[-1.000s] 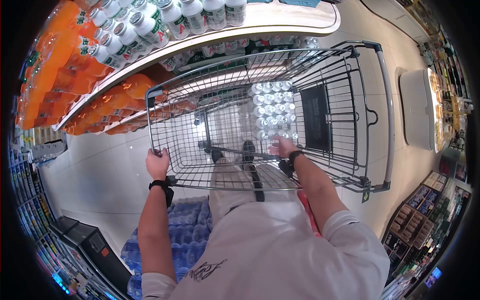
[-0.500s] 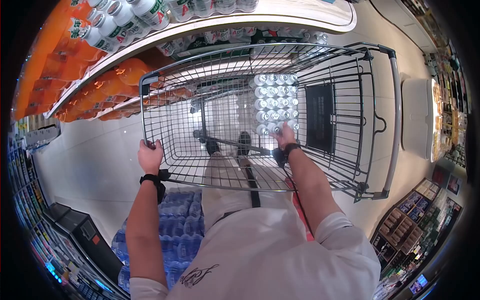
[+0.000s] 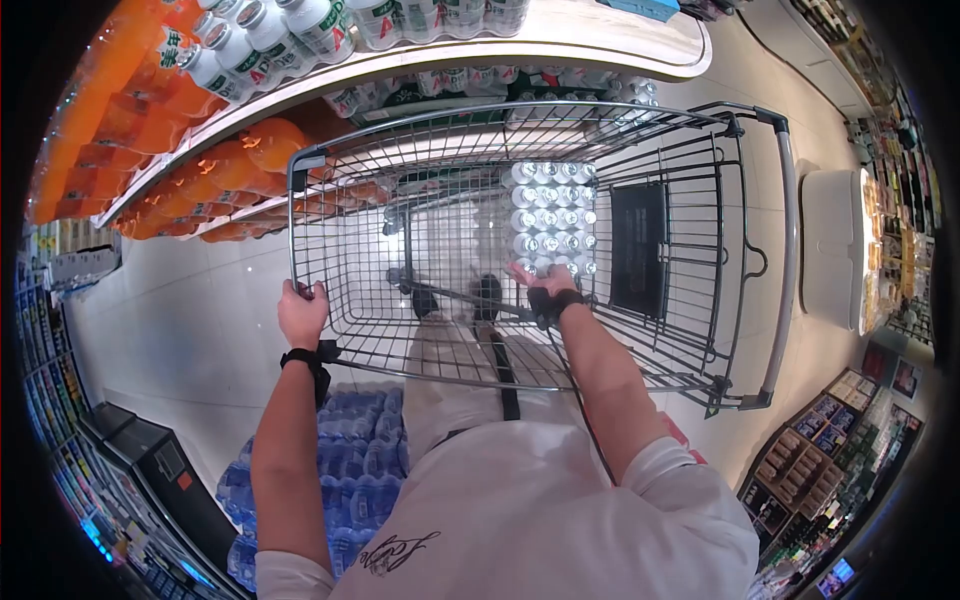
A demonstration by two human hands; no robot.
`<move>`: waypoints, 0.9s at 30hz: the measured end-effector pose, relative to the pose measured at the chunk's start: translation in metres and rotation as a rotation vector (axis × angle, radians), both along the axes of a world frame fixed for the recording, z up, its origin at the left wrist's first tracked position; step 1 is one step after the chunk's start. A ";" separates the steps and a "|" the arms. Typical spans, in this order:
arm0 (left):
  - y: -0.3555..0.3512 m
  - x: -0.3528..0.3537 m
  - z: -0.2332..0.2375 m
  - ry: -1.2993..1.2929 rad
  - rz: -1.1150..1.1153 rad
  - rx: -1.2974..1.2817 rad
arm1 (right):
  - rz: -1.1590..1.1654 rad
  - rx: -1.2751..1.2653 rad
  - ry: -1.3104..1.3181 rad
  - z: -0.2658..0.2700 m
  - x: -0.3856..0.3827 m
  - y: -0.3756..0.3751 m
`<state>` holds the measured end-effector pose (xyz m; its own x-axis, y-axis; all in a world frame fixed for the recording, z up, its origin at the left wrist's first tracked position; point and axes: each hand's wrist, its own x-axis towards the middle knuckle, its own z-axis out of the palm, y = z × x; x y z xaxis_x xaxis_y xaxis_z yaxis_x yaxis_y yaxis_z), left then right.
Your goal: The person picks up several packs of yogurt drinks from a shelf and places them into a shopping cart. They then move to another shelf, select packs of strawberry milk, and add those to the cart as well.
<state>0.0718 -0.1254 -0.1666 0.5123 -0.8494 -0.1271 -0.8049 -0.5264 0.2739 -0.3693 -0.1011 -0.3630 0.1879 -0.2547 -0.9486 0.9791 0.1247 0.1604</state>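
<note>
My left hand [image 3: 303, 312] is wrapped around the front end of the wire shopping cart [image 3: 430, 378], at its near corner. Inside the cart, toward the handle end, sits a pack of white bottles [image 3: 552, 220] with pale caps, standing in tight rows. At the near edge of that pack is my right hand [image 3: 546, 280], its fingers spread and pointing left, with nothing gripped. Black bands circle both wrists, and a dark cable runs down from the right one.
Shelves [image 3: 560, 52] beyond the cart carry white bottles [image 3: 290, 30] and orange drink bottles [image 3: 130, 130]. Packs of blue-wrapped water bottles [image 3: 350, 450] stand by my left arm. A white bin-like stand [image 3: 832, 250] is past the cart handle [image 3: 787, 260].
My right hand has shifted left along the near edge of the bottle pack, its fingers now fanned out. My left hand keeps its hold; the cart appears slightly lower in view.
</note>
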 end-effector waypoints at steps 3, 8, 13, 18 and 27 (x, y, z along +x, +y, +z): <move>-0.001 0.001 -0.002 -0.010 -0.001 -0.009 | 0.021 0.028 -0.077 -0.010 0.000 0.004; -0.001 0.002 -0.001 -0.002 -0.006 -0.014 | -0.063 -0.084 0.058 -0.026 0.012 0.013; 0.001 0.001 -0.003 -0.011 -0.005 -0.008 | -0.327 -0.053 -0.102 -0.010 0.021 0.005; 0.002 0.004 -0.008 0.014 -0.019 -0.032 | -0.411 -0.053 -0.104 -0.005 0.026 0.004; 0.000 0.000 -0.001 0.027 -0.008 -0.003 | -0.234 -0.105 0.161 -0.012 0.038 0.007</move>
<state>0.0714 -0.1256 -0.1679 0.5020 -0.8537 -0.1382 -0.8011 -0.5193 0.2977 -0.3314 -0.0939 -0.3750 -0.0383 -0.3718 -0.9275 0.9951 -0.0993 -0.0013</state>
